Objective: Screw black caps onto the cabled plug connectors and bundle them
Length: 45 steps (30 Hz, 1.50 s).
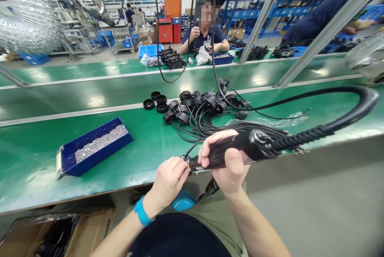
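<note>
Black driver (247, 144) is filling my closed R hand (231, 172) w/ L hand (168, 177) pinching cabled part (185, 158) at its tip nr tabletop (147, 153) edge, prob. mid-screwing, next move needing steady alignment.

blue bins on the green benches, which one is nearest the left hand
The dark blue bin with small silvery parts, on the near bench, picture-left of the left hand; the other blue bins stand on the far bench.
</note>
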{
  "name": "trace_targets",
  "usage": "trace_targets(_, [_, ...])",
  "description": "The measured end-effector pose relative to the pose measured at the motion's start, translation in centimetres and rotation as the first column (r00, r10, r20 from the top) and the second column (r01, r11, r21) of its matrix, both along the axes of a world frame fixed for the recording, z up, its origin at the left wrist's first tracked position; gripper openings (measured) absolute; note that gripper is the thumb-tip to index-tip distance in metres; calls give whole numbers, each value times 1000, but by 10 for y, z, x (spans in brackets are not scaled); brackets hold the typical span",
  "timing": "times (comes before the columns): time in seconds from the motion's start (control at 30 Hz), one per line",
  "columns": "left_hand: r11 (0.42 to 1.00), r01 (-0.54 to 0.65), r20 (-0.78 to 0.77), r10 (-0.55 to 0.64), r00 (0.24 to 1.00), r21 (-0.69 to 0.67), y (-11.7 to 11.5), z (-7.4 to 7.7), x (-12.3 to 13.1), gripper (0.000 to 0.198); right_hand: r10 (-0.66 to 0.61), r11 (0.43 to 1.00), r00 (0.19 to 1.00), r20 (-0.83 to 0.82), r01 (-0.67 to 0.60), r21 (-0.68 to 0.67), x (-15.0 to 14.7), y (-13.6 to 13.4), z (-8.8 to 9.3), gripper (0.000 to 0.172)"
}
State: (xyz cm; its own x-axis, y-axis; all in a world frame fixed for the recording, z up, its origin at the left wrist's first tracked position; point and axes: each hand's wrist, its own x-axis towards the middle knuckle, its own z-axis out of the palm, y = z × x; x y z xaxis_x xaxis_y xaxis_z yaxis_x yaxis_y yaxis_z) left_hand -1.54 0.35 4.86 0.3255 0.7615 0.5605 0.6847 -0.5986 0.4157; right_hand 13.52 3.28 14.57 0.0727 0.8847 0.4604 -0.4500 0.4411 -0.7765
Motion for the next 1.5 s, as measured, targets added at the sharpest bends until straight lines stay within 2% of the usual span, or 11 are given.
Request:
trace_targets(0.27, [1000,19,-100,-18,995,5,-1,5,1,15,18,1000,1000,-21,-18,1,2,0,4,32])
trace_targets(0.33, [1000,24,-61,-24,998,3,1,4,2,16,19,1000,1000,-21,-19,13,1,1,5,31])
trace_targets(0.43, [1000,14,93,-15,996,17,6,-1,3,15,-5,1000,1000,-9,5,23,0,2,6,33])
trace_targets(0.6, [999,-35,304,21,952,42,11,-9,7,10,-31,1000,1000,0,31,2,-4,3,6,34])
trace_targets(0.7, [990,-125,332,96,938,66,10,-12,11,7,-50,998,999,11,50,31,-5,5,1,32])
trace_targets(0.83, [974,-221,276,198,941,55,9,-19,15,7,-70,995,997,31,67,80,-7,6,-8,27])
trace_targets(1.13, [993,-99,238,112,965,-67,14,-33,19,14,-151,986,980,129,139,93,-8,10,-27,26])
trace_targets(1.5, [994,-31,256,58,965,-108,16,-26,19,19,-157,979,975,157,133,152,-10,18,-45,33])
